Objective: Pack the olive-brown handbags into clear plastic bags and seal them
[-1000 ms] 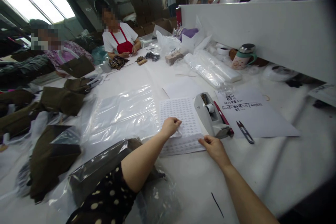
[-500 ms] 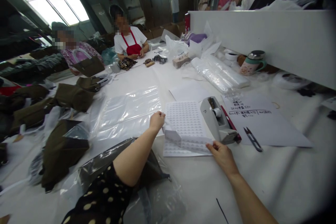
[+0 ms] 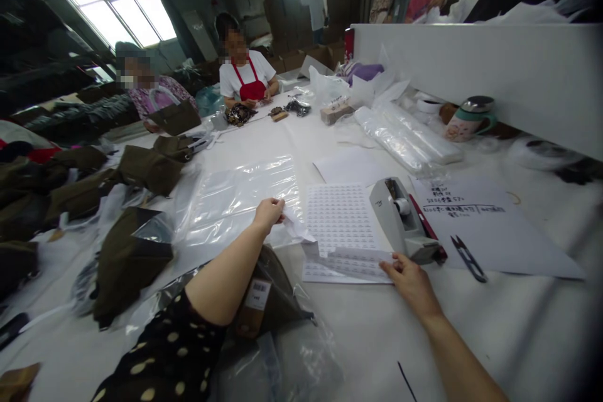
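Observation:
My left hand (image 3: 269,213) is closed in a pinch on a white strip peeled off the sticker sheet (image 3: 343,220), pulled leftward over the clear plastic bags (image 3: 235,198). My right hand (image 3: 411,279) presses down on the lower right corner of the sheet stack, fingers curled on the paper, just below the tape dispenser (image 3: 402,220). A bagged dark olive garment with a hang tag (image 3: 264,301) lies under my left forearm.
Small black snips (image 3: 466,257) lie on a handwritten paper (image 3: 475,223) at right. A mug (image 3: 466,119) and a stack of plastic bags (image 3: 409,138) sit by the white partition. Olive garments (image 3: 127,257) are piled at left. Two seated people work at the table's far end.
My left hand has peeled a strip of the sheet up and carried it left, off the sheet and over the clear bags. My right hand has stayed on the sheet's corner.

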### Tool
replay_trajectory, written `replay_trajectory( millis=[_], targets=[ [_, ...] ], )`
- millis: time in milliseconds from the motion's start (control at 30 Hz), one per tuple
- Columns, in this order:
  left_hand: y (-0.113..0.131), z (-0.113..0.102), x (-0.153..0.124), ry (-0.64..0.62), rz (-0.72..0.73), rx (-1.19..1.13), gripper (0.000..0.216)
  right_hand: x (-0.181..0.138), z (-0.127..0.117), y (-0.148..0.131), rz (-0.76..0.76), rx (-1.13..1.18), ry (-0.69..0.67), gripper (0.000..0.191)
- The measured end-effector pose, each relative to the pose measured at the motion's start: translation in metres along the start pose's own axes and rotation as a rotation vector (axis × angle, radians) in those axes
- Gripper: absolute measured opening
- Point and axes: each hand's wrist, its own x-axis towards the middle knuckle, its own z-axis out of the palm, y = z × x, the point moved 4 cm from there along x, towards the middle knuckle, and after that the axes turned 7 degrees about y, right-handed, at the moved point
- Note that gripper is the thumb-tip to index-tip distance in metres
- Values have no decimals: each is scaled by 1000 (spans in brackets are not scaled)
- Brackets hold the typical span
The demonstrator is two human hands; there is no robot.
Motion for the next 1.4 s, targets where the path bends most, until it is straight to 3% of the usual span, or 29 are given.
replay_trajectory(
  millis=[167, 300, 433, 533, 667, 800, 967, 1033, 1133, 1200, 1300, 1400],
  targets=[
    [4, 10, -6, -34, 44, -6, 33, -2, 0, -4, -9, -51, 26, 42],
    [12, -1, -17, -68, 158, 60, 41, -1, -1, -3, 20, -78, 39, 43],
    [15, -12, -43, -251, 274, 198, 45, -4, -2, -3, 5, -61, 62, 40],
    [9, -6, -61, -411, 280, 254, 41, -10, -2, -2, -16, 11, 72, 38],
    [0, 20, -70, -562, 149, 37, 32, -21, -1, 3, -13, 156, 18, 35],
    [-9, 41, -77, -636, 50, -209, 39, -26, 1, 8, -36, 233, -64, 35],
    [-16, 43, -91, -666, -66, -562, 33, -26, 0, 14, -48, 262, -130, 36],
    [-17, 43, -94, -670, -87, -617, 30, -27, -6, 11, -78, 250, -85, 42],
    [-15, 44, -93, -670, -112, -671, 29, -29, -28, -11, -209, 172, 155, 50],
    [-13, 44, -91, -664, -114, -686, 29, -28, -40, -36, -324, 143, 263, 43],
    [-6, 46, -90, -691, -93, -675, 28, -15, -39, -82, -457, 179, 200, 32],
    [5, 49, -94, -782, -36, -639, 30, 9, -16, -132, -651, 210, -27, 48]
  ],
)
